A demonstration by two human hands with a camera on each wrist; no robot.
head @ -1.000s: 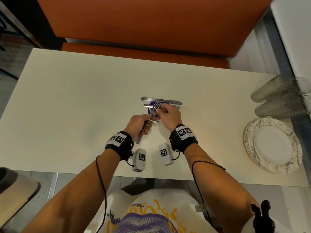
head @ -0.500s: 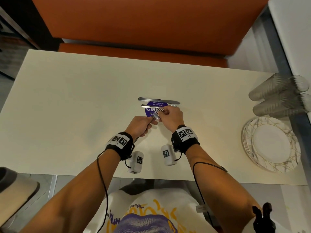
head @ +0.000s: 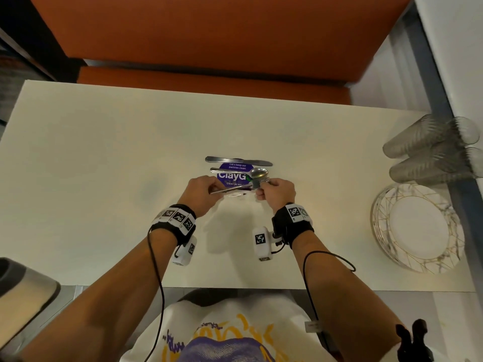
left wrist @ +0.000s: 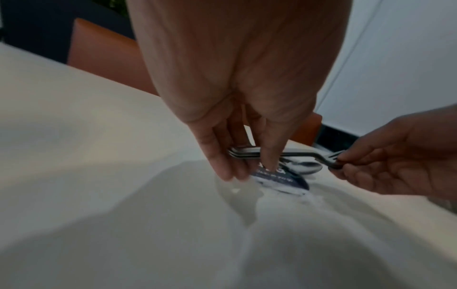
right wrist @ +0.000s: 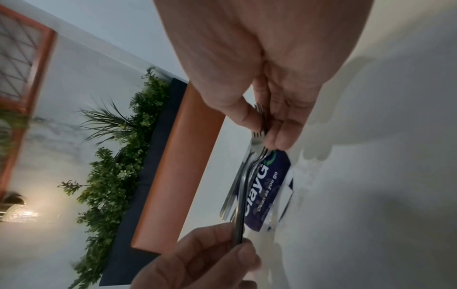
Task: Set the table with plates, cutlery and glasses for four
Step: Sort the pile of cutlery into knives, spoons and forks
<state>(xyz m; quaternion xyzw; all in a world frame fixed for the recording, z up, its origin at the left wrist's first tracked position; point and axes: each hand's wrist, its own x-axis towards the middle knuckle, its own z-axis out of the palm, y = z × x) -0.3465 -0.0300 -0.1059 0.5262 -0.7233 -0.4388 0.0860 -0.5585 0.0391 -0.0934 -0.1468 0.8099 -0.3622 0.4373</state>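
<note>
A small stack of metal forks [head: 235, 187] hangs level just above the cream table [head: 104, 165], held at both ends. My left hand [head: 217, 188] pinches the handle ends [left wrist: 245, 153]. My right hand [head: 262, 188] pinches the tines [right wrist: 262, 125]. Behind the forks a knife [head: 238, 161] and a spoon [head: 257, 173] lie across a purple sticker [head: 230, 175] on the table. Ribbed glasses [head: 431, 152] lie stacked at the right edge. A pile of white plates with gold lines [head: 418, 226] sits just in front of them.
An orange bench [head: 209, 35] runs along the far side of the table. A grey frame [head: 439, 100] borders the table on the right. A dark object [head: 23, 288] sits low at the near left, off the table.
The forks have swung from a diagonal to level, and my hands have spread apart to their two ends. The spoon's bowl has come out from under my right hand.
</note>
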